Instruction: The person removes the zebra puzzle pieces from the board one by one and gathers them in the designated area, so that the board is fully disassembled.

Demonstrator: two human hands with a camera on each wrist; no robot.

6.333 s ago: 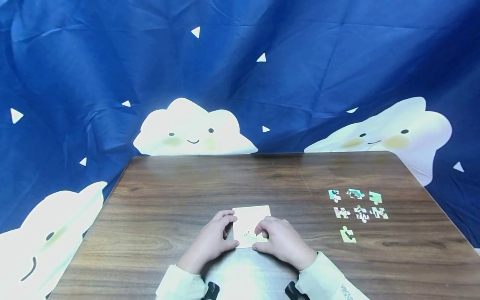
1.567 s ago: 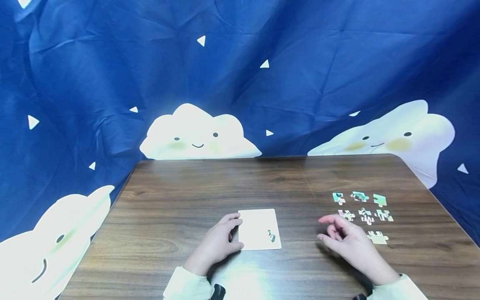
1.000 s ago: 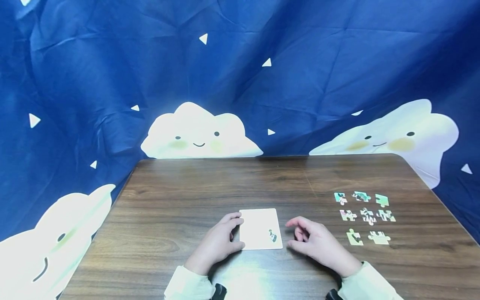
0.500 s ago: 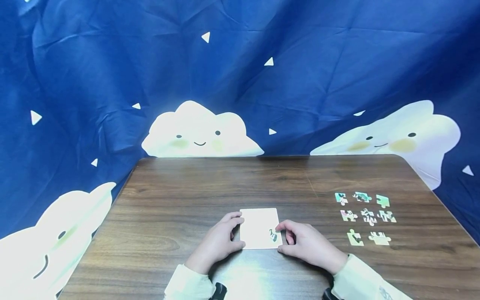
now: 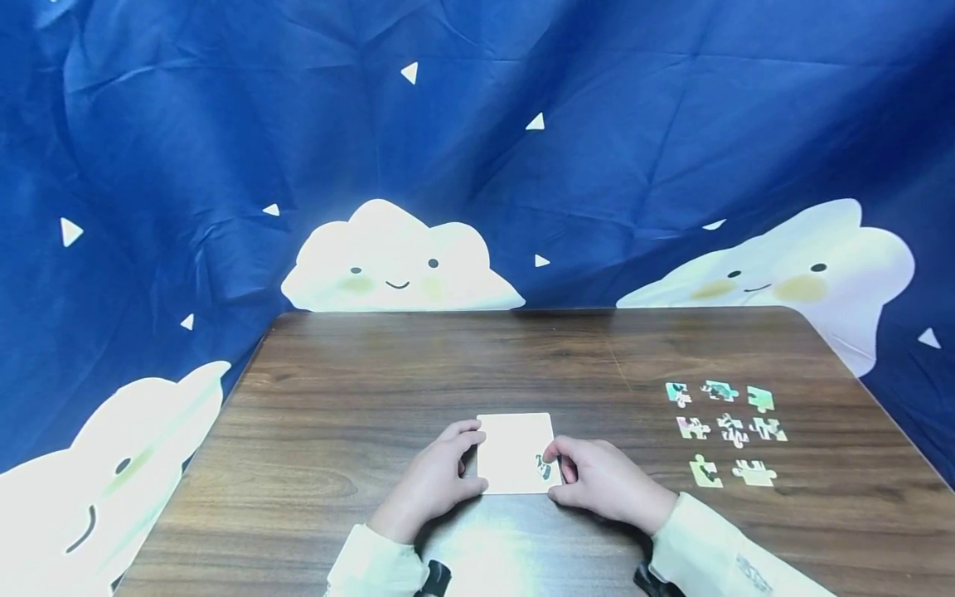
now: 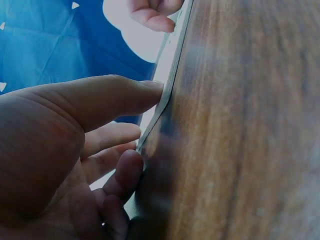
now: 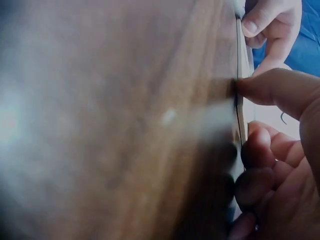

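Note:
A white square board lies flat on the brown wooden table, near its front edge. One dark-patterned puzzle piece sits in the board's near right corner. My left hand grips the board's left edge, thumb at the near side; the left wrist view shows the thumb against the thin edge. My right hand is curled at the right corner, index tip on the piece and thumb against the board's edge.
Several loose puzzle pieces lie in rows on the table's right side, two of them nearest me. A blue cloth with cloud faces hangs behind and around the table. Bare wood stretches behind the board and to its left.
My right hand came back from the loose pieces on the right to the board's near right corner and closed on the piece there. The left hand and the board stayed put.

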